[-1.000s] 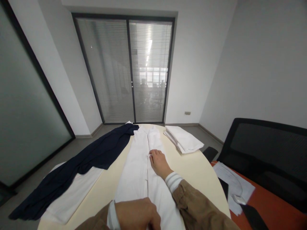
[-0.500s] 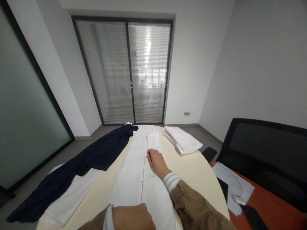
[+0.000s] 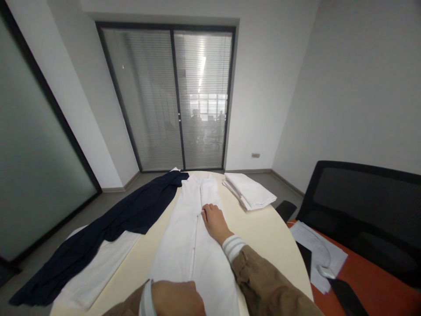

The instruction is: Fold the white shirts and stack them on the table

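Our right hand (image 3: 214, 223) lay well along the white button-front garment (image 3: 179, 250), its fingers (image 3: 207, 209) curled at the central placket, though we could not tell whether they pinched cloth. Our left hand (image 3: 174, 298) sat nearer us on the garment's near end, its grip equally unclear. The garment's long axis ran straight away from us across the cream round table (image 3: 263, 245).

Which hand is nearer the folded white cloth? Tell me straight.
Right. The right hand rests at the white garment's edge, below and left of the folded white cloth; the left hand lies much farther off, at the garment's near end.
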A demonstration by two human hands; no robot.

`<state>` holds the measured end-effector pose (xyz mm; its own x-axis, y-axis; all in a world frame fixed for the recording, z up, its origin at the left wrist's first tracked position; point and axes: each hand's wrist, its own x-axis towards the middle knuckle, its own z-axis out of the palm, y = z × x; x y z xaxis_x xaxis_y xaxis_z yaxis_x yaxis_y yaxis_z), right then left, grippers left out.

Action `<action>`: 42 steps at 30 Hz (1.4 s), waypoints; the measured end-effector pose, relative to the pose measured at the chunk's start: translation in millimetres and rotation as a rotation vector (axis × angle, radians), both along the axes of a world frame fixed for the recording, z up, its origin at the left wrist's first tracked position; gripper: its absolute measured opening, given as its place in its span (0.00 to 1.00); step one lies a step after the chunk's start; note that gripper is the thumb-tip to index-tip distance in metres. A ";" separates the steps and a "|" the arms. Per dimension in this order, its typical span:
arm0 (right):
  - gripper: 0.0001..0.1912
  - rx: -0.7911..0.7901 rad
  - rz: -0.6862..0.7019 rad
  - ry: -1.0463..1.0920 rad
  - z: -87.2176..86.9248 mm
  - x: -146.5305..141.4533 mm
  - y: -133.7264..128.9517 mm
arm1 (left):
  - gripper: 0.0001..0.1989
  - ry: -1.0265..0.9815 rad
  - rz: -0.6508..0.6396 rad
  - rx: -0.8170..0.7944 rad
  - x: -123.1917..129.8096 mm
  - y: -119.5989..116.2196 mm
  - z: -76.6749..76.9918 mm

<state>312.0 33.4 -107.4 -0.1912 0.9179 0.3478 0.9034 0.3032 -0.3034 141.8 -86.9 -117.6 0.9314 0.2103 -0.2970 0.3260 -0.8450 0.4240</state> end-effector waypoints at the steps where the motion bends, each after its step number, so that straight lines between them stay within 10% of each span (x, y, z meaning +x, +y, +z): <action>1: 0.09 0.004 0.010 0.007 -0.9 0.3 -0.3 | 0.15 0.041 0.039 0.044 -1.3 -0.7 -4.0; 7: 0.15 0.019 0.075 0.041 -6.6 6.5 3.2 | 0.11 0.065 -0.031 0.169 -2.1 -3.0 -14.6; 12: 0.16 -0.010 0.155 0.048 -3.8 19.9 22.9 | 0.08 -0.154 -0.080 0.204 8.7 0.3 5.6; 20: 0.17 -0.059 0.209 -0.070 5.1 25.3 42.4 | 0.06 -0.326 -0.060 -0.051 15.6 10.8 20.9; 27: 0.16 -0.078 -0.034 -0.117 18.8 14.0 39.1 | 0.06 -0.436 -0.082 -0.388 0.9 16.3 24.5; 38: 0.23 -0.008 0.052 0.010 -5.2 2.7 21.1 | 0.19 -0.191 -0.119 -0.008 2.4 5.3 14.0; 42: 0.24 0.008 0.085 -0.003 -6.1 6.9 14.0 | 0.20 -0.134 -0.064 -0.117 8.1 -0.3 9.4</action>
<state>318.9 47.4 -113.5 -0.2690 0.8957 0.3541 0.8753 0.3807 -0.2982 149.9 -87.2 -108.2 0.9745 0.1210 -0.1889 0.2077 -0.8042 0.5568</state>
